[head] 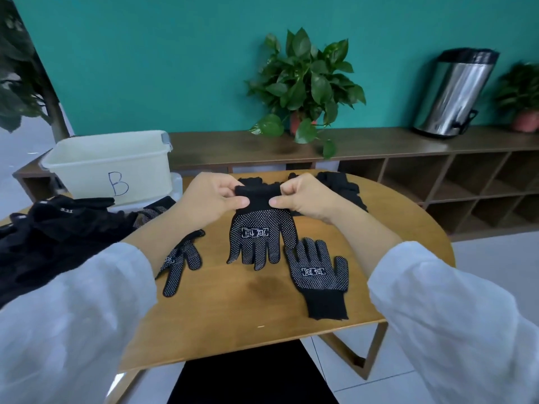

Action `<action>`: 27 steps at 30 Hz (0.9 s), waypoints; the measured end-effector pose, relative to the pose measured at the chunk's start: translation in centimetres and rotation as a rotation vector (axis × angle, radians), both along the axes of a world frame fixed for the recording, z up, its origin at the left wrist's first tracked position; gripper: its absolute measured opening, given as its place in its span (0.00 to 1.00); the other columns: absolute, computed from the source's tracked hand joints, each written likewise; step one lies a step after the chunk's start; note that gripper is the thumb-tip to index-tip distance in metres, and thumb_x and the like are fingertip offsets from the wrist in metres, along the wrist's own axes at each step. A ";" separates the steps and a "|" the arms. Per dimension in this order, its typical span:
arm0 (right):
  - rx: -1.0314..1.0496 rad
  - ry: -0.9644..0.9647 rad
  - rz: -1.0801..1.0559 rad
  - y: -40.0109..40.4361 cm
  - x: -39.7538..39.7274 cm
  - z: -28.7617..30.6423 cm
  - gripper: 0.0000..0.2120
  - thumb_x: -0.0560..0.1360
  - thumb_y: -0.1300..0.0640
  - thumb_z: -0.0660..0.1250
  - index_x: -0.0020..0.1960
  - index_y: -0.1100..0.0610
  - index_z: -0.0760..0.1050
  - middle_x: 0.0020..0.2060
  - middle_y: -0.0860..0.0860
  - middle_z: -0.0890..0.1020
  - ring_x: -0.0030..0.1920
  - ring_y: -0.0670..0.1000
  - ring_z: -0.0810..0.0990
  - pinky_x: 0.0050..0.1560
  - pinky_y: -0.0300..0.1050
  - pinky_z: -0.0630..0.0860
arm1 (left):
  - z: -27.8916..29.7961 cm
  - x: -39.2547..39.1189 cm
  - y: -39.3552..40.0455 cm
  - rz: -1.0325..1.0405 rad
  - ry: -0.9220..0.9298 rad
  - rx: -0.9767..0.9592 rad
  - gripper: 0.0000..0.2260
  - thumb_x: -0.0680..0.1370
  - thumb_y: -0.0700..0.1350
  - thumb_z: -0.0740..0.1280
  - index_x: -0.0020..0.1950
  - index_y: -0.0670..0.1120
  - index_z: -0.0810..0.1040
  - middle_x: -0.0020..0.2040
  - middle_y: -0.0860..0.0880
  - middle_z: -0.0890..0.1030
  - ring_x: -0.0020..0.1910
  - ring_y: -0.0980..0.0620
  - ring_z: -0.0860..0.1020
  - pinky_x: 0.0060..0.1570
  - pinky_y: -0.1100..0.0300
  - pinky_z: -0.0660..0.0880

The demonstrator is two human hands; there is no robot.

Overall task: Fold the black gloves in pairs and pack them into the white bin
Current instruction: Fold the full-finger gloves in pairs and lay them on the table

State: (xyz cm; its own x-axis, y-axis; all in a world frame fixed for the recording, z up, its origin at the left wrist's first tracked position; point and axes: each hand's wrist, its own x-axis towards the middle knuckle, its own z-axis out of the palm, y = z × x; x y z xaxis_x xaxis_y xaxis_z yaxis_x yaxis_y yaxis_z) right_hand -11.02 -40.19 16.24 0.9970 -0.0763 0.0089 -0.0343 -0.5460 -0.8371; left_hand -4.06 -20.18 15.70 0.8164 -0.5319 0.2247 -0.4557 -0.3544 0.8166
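A black dotted glove (259,234) hangs fingers-down above the middle of the wooden table (233,310). My left hand (210,196) and my right hand (303,196) each pinch one side of its cuff. A second dotted glove (319,275) lies flat to the right, cuff toward me. A third glove (182,260) lies crumpled left of the held one, partly under my left forearm. The white bin (110,167), marked B, stands at the far left of the table.
A heap of black gloves (52,228) covers the table's left side, and another pile (344,188) lies behind my right hand. Behind the table run a low wooden shelf (408,141), a potted plant (303,83) and a steel trash can (455,91).
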 end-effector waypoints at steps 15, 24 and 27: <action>0.252 -0.122 -0.121 -7.5 -0.5 -1.7 0.21 0.74 0.57 0.72 0.49 0.77 0.73 0.46 0.70 0.80 0.41 0.52 0.79 0.53 0.59 0.78 | -1.7 1.0 -7.9 -0.085 0.096 -0.074 0.06 0.76 0.42 0.72 0.40 0.44 0.79 0.34 0.54 0.82 0.34 0.61 0.77 0.41 0.68 0.72; 0.274 -0.180 -0.269 -12.6 2.3 -2.4 0.14 0.75 0.59 0.71 0.32 0.61 0.76 0.33 0.57 0.81 0.34 0.51 0.79 0.35 0.44 0.75 | -2.1 4.4 -14.3 -0.025 0.084 -0.138 0.04 0.74 0.43 0.74 0.42 0.50 0.81 0.43 0.51 0.85 0.43 0.59 0.82 0.44 0.68 0.75; 0.258 -0.173 -0.260 -13.3 3.1 -3.0 0.19 0.75 0.59 0.72 0.31 0.65 0.69 0.29 0.57 0.72 0.30 0.52 0.71 0.32 0.41 0.67 | -2.6 5.4 -15.1 -0.030 0.081 -0.142 0.05 0.74 0.42 0.74 0.41 0.50 0.81 0.44 0.50 0.85 0.42 0.58 0.82 0.44 0.68 0.74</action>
State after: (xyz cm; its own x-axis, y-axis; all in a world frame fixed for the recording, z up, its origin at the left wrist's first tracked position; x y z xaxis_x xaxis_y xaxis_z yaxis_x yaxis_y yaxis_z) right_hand -7.89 -53.51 13.21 0.9296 -0.3477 0.1220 0.0094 -0.3086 -0.9512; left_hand 1.35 -35.30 13.08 0.8193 -0.5240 0.2330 -0.3945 -0.2202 0.8921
